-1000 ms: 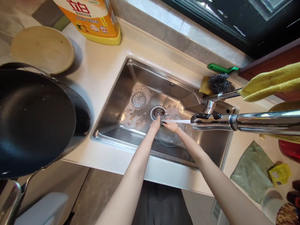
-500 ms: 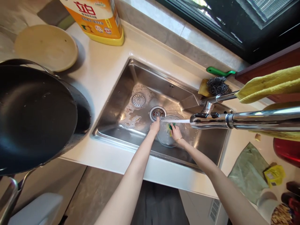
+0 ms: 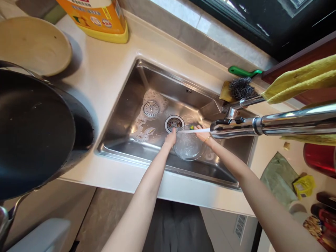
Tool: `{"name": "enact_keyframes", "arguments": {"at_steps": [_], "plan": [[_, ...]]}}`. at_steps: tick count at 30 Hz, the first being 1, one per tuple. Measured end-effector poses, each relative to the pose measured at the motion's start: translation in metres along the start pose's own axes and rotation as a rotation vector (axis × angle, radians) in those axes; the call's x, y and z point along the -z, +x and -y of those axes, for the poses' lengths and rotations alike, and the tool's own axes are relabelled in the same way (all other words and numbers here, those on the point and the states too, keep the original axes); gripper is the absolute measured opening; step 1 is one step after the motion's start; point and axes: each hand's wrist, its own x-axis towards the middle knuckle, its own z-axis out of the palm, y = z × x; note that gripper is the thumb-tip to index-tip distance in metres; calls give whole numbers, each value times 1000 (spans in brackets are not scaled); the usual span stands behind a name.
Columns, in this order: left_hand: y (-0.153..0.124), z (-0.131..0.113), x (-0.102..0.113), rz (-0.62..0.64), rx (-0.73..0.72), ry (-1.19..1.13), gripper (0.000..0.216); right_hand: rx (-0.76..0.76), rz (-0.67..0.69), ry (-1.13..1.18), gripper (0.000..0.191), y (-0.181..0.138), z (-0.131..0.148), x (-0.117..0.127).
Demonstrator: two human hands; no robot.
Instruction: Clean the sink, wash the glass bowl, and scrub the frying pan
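Note:
Both my hands are down in the steel sink (image 3: 123, 105). My left hand (image 3: 171, 137) grips the near-left rim of a clear glass bowl (image 3: 187, 147), fingers closed on it. My right hand (image 3: 204, 133) is at the bowl's far right rim, closed on a green and yellow sponge (image 3: 192, 127) that shows only in part. A thin stream of water runs from the chrome faucet (image 3: 236, 126) across the top of the bowl. Soap foam lies on the sink floor around the round drain strainer (image 3: 174, 123).
A large black wok (image 3: 36, 129) fills the left edge. A wooden plate (image 3: 31, 45) and an orange detergent bottle (image 3: 97, 17) stand on the counter behind it. Steel wool (image 3: 241, 88), a green-handled tool, a yellow cloth (image 3: 301, 80), a green rag (image 3: 278, 178) and jars lie right.
My right hand with the sponge moved from inside the bowl to its far right rim. The left hand stayed on the rim. The view shifted slightly.

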Motion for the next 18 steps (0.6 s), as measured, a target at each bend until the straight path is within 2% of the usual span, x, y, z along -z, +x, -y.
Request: {"name": "enact_keyframes", "arguments": {"at_steps": [4,7,9,13,15,18], "plan": [[-4,-2,-1,0,18,-19,56,-46,215,-25,30,-45,-2,-12],[-5,-4,-2,-2,31,-32,57,-14,357,2,14,-68,21,-31],[-4,-4,-3,1,35,-37,57,48,392,65,11,-66,45,-45],[1,-4,-4,-9,36,-47,57,78,267,158,34,-23,83,-63],[2,-2,-5,-20,34,-51,58,30,185,160,39,0,85,-63],[4,1,-7,-25,39,-46,57,-66,114,154,38,18,72,-59]]}}
